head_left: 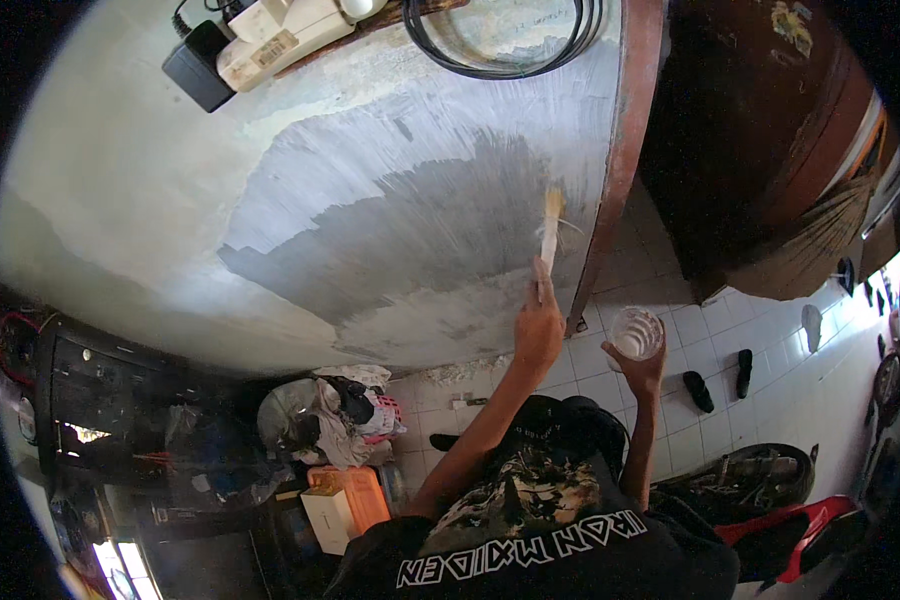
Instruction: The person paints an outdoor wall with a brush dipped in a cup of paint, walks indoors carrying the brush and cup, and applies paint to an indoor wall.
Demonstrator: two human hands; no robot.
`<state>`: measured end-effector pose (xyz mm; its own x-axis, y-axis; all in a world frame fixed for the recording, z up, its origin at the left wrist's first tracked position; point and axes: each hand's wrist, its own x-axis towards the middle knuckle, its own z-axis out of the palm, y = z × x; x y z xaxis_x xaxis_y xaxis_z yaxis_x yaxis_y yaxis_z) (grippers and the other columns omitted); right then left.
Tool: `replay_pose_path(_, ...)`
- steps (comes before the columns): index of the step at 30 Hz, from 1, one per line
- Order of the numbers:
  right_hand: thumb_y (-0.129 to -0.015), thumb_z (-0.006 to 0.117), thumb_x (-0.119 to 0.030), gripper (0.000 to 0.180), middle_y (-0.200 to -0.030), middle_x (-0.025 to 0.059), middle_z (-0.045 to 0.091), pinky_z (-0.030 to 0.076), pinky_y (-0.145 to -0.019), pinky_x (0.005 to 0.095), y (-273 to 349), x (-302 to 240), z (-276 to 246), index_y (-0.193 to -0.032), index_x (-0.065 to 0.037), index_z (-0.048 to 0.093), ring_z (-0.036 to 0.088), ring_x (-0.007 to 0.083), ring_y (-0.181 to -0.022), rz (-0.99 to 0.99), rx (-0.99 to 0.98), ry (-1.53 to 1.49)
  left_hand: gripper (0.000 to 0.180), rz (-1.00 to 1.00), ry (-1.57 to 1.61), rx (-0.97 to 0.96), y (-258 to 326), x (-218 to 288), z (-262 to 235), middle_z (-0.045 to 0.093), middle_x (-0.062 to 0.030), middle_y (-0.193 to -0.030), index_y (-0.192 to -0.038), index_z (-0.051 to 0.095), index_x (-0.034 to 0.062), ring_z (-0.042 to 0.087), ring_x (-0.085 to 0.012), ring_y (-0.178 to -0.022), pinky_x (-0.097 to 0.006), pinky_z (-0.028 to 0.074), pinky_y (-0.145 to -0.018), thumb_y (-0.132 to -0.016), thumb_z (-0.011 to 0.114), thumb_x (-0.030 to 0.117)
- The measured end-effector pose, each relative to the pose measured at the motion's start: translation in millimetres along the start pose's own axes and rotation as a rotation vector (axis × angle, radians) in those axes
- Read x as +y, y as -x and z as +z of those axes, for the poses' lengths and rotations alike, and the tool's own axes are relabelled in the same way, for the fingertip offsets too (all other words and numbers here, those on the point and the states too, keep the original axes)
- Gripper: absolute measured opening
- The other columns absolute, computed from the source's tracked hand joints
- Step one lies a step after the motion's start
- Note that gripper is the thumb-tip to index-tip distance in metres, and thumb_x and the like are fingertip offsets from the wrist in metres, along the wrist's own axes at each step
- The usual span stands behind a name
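Observation:
My left hand [539, 335] is closed around the handle of a paintbrush [551, 230], and its pale bristles point up against the wall [450, 220]. On the wall around the brush, a darker grey patch is bordered by whitish, streaky brush strokes. Lower and to the right, my right hand [646, 371] grips a clear ribbed plastic cup [638, 333], which is held away from the wall. Something whitish shows in the cup, but I cannot tell how full it is.
A reddish-brown door frame [625, 150] edges the wall on the right. Above hang coiled black cable [510, 72] and a power strip [285, 45] with a black adapter [198, 66]. Below left lie a heap of cloth [335, 415] and an orange box [362, 498]. Black slippers [698, 391] rest on white tiles.

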<state>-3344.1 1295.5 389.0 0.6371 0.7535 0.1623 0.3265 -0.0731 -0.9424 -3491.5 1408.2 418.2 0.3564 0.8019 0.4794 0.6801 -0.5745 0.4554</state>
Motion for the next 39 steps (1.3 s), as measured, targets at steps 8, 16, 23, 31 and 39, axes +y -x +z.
replay_pose_path(8, -0.055, 0.085, -0.017, 0.071, -0.104, 0.0100, 0.055, 0.046, -0.084, 0.0350, 5.7, -20.8, -1.6, -0.112, -0.004, 0.045, 0.054, 0.0212, -0.097, 0.024, -0.007, -0.110, 0.047, -0.260, 0.056, -0.582, 37.9, -22.4, 46.0, 0.053, -0.0286, -0.098, -0.117, 0.039, -0.0118, 0.058, -0.0388, -0.080, -0.045, 0.048, -0.068, -0.075, 0.054, 0.003)
replay_pose_path(16, -0.056, 0.085, -0.019, 0.074, -0.108, 0.0110, 0.054, 0.047, -0.084, 0.0354, 13.2, -2.9, -10.7, -0.115, -0.005, 0.041, 0.054, 0.0225, -0.100, -0.053, 0.010, -0.057, 0.011, 0.022, 0.071, -0.157, -44.3, 7.3, -48.8, 0.057, -0.0249, -0.074, -0.075, 0.055, -0.0059, 0.057, -0.0412, -0.065, -0.045, 0.047, -0.061, -0.074, 0.055, 0.005)
replay_pose_path(23, -0.056, 0.085, -0.020, 0.075, -0.106, 0.0102, 0.055, 0.046, -0.085, 0.0354, 7.0, -1.4, -10.6, -0.115, -0.004, 0.042, 0.054, 0.0218, -0.099, 0.006, 0.004, -0.053, 0.036, 0.006, 0.255, 0.083, -70.5, 63.2, -141.7, 0.055, -0.0271, -0.077, -0.114, 0.047, -0.0089, 0.054, -0.0423, -0.059, -0.045, 0.046, -0.058, -0.080, 0.049, 0.001)
replay_pose_path(31, -0.056, 0.085, -0.016, 0.074, -0.107, 0.0105, 0.054, 0.047, -0.085, 0.0359, 4.2, -2.7, -0.6, -0.115, -0.003, 0.042, 0.054, 0.0213, -0.099, -0.019, -0.079, -0.066, 0.078, 0.030, -0.075, -0.085, 3.6, -5.2, 10.9, 0.052, -0.0305, -0.105, -0.138, 0.009, -0.0036, 0.060, -0.0370, -0.071, -0.041, 0.049, -0.057, -0.074, 0.053, 0.001)
replay_pose_path(39, -0.054, 0.085, -0.014, 0.085, -0.112, 0.0122, 0.052, 0.046, -0.087, 0.0360, 6.3, -15.3, -3.8, -0.122, -0.001, 0.036, 0.052, 0.0223, -0.102, 0.010, -0.069, -0.088, 0.053, -0.194, 0.039, -0.381, 60.8, -54.9, 80.7, 0.060, -0.0221, -0.072, -0.122, 0.035, -0.0133, 0.060, -0.0360, -0.065, -0.043, 0.048, -0.056, -0.081, 0.054, 0.012)
